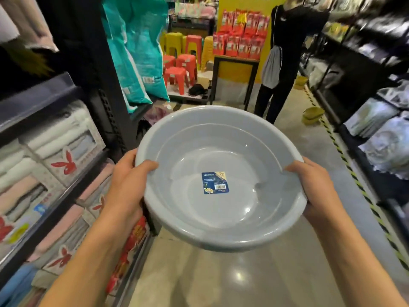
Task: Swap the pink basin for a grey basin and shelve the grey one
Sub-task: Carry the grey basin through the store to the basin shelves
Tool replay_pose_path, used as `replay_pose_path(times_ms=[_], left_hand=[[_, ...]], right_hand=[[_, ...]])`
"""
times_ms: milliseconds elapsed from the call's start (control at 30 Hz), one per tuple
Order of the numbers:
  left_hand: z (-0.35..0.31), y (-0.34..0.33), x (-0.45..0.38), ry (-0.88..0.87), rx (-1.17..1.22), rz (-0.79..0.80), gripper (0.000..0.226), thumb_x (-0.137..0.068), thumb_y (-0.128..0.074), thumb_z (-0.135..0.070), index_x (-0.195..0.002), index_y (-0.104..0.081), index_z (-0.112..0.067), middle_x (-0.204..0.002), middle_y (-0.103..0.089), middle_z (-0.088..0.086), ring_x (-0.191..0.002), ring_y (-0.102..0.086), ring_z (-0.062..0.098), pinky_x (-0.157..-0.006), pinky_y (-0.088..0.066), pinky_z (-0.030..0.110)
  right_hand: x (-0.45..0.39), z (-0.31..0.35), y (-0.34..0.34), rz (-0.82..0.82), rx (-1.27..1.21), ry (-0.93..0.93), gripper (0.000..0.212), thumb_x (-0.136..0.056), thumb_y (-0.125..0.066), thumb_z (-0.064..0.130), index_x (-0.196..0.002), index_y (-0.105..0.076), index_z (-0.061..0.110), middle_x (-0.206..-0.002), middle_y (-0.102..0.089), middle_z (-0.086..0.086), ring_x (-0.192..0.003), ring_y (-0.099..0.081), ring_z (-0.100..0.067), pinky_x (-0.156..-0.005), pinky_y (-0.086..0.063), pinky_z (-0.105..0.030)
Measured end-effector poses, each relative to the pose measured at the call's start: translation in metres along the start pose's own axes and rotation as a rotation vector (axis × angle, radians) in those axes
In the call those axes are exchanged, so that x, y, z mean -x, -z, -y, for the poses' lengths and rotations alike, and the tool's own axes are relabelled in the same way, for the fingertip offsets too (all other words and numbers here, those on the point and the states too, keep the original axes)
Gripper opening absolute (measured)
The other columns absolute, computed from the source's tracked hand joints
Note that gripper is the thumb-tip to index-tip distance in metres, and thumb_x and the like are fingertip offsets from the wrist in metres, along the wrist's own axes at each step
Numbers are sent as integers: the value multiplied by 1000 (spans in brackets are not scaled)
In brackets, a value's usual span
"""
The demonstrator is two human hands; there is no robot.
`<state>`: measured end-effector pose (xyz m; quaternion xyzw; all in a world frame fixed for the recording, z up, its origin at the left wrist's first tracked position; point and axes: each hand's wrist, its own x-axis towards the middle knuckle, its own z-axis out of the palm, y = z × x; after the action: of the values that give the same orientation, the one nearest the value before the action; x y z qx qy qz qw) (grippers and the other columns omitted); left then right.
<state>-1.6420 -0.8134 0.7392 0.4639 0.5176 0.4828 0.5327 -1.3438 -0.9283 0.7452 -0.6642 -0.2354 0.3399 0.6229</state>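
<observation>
I hold a round grey basin (pixel 221 238) in front of me over the aisle floor, its opening facing me. A blue label (pixel 215 182) is stuck to its inside bottom. My left hand (pixel 126 185) grips the rim on the left side, thumb inside the bowl. My right hand (pixel 316 187) grips the rim on the right side, thumb over the edge. No pink basin is in view.
Dark shelves (pixel 51 209) with boxed towels run along my left. Shelves of packaged goods (pixel 380 138) line the right, with a yellow-black floor stripe (pixel 354 178) beside them. A person in black (pixel 285 63) stands ahead near a yellow display (pixel 239 69) and red stools (pixel 179 72).
</observation>
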Motion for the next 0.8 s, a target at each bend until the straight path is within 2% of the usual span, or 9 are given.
replay_pose_path(times_ms=[67,233,333,400,467,567,633,733,800], left_hand=[[-8,-22,3,-4,-2,25,34,-80,-65,-9,-108,-71,-27,-96,-75,8,-75,-73,24,-54,-55,32],[-14,-87,6,-18,-16,141,27,-76,-67,-16,-92,-75,-36,-84,-78,-2,-72,-76,20,-53,-60,34],[-15,-130,6,-29,-26,234,27,-74,-67,-19,-97,-74,-31,-89,-78,4,-72,-76,22,-56,-60,38],[-15,-168,7,-24,-21,329,31,-74,-66,-18,-104,-72,-25,-94,-76,10,-78,-75,28,-60,-59,41],[-14,-207,7,-27,-24,411,29,-75,-65,-14,-103,-71,-22,-89,-75,7,-75,-74,26,-53,-56,35],[-10,-270,9,-32,-37,558,21,-78,-63,-8,-91,-72,-22,-71,-74,-3,-62,-72,17,-46,-54,30],[-4,-314,10,-17,-54,657,22,-78,-64,-9,-92,-73,-23,-75,-76,-1,-66,-73,20,-51,-58,35],[6,-384,16,14,-66,841,31,-75,-65,-10,-103,-74,-22,-92,-76,6,-78,-73,28,-62,-62,44],[13,-435,23,24,-70,953,28,-75,-64,-8,-97,-74,-22,-84,-76,3,-73,-73,26,-57,-61,41]], right_hand=[[-1,6,22,-21,-18,1,18,-73,-58,4,-82,-73,9,-73,-68,-16,-59,-64,-30,-52,-53,-40],[-9,12,82,-124,-74,18,21,-73,-61,10,-65,-75,23,-63,-68,-7,-52,-64,-24,-43,-51,-33],[-11,15,121,-222,-78,25,16,-72,-61,11,-74,-75,18,-65,-68,-7,-50,-64,-24,-43,-51,-31],[-9,18,151,-309,-88,14,26,-71,-61,12,-94,-70,4,-77,-66,-14,-57,-64,-27,-47,-51,-33],[-7,19,179,-407,-96,13,33,-72,-61,11,-103,-67,-1,-84,-64,-18,-64,-62,-29,-53,-50,-37],[-1,18,218,-568,-104,27,16,-78,-58,7,-91,-67,7,-81,-62,-16,-66,-59,-27,-60,-48,-38],[4,15,244,-688,-122,24,13,-79,-57,4,-82,-67,12,-75,-64,-11,-63,-60,-26,-60,-48,-37],[16,11,280,-874,-131,3,14,-77,-59,7,-84,-69,13,-77,-66,-13,-64,-63,-30,-57,-51,-40],[25,9,302,-989,-134,-1,18,-74,-60,10,-87,-72,14,-77,-69,-12,-64,-66,-31,-55,-53,-42]])
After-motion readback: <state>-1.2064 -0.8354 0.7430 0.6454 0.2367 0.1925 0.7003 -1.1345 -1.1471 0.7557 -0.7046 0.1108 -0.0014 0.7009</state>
